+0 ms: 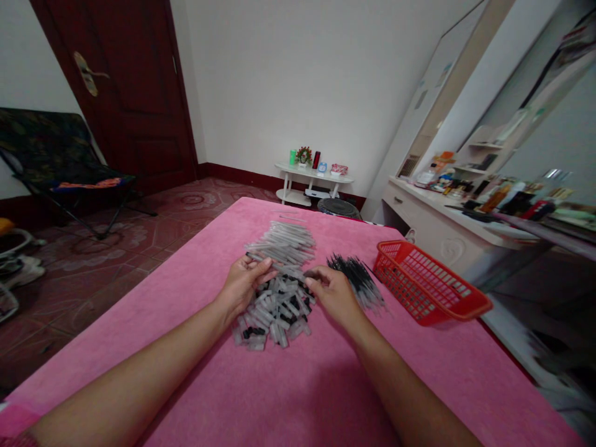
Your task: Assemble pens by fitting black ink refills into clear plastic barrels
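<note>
My left hand [243, 282] is closed in a pinch at the left of the piles. A thin clear pen barrel with a dark end [254, 256] sticks out past its fingers. Across from it, my right hand [329, 288] has thumb and forefinger pressed together; what sits between them is too small to make out. Below and between both hands lies a heap of translucent pen caps [278, 320] mixed with small black pieces. Clear pen barrels [284, 239] are stacked just beyond the hands. To the right of my right hand rests a bundle of black-ended pen refills [357, 279].
A red plastic basket [428, 282] stands at the right edge of the pink-covered table [195, 347]. Further right is a dresser [433, 217] crowded with bottles. A small white stand [316, 177] is by the far wall, and a folding chair [51, 155] at left.
</note>
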### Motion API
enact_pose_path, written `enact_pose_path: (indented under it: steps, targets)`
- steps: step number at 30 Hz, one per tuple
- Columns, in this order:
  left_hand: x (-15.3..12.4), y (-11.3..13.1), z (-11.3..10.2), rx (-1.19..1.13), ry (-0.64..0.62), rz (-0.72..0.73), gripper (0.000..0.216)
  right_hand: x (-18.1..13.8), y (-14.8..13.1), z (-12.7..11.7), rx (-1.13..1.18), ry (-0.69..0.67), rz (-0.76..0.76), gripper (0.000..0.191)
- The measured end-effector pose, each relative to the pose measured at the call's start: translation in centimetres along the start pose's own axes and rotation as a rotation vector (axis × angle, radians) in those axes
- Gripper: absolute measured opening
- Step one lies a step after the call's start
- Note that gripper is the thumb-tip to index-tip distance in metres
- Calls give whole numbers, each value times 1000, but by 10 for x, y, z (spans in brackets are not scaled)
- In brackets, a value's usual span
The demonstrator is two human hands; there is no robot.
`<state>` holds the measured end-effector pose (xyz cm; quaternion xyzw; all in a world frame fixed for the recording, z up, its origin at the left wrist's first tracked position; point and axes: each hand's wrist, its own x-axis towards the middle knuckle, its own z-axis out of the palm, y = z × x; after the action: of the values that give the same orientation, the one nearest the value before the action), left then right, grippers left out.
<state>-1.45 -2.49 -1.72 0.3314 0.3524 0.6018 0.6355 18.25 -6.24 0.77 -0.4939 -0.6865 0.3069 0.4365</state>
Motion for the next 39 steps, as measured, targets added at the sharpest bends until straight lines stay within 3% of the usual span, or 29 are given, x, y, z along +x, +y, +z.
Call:
enact_pose_path:
  steps: [8,15,19,24,33,36,39]
  targets:
    - [-9,3,10,-3,64,-37,42,-5,-5,2,-287,93,-112,10]
    - [-12,-2,11,-31,77,-40,39,-11,-10,0,-481,60,-196,15]
    - [-15,-3,12,-6,50,-32,42,-11,-10,0,-422,48,-140,14]
    - [-19,-1,12,53,-6,42,44,-7,-2,-1,-192,11,14,12]
    - [-21,3,11,209,-202,185,39,-4,-3,-9,219,-283,394,21]
    - [-19,5,11,266,-243,205,38,-5,-2,-10,181,-349,360,22]
    - [-16,5,12,373,-258,238,34,-8,-2,-6,-98,-264,161,19]
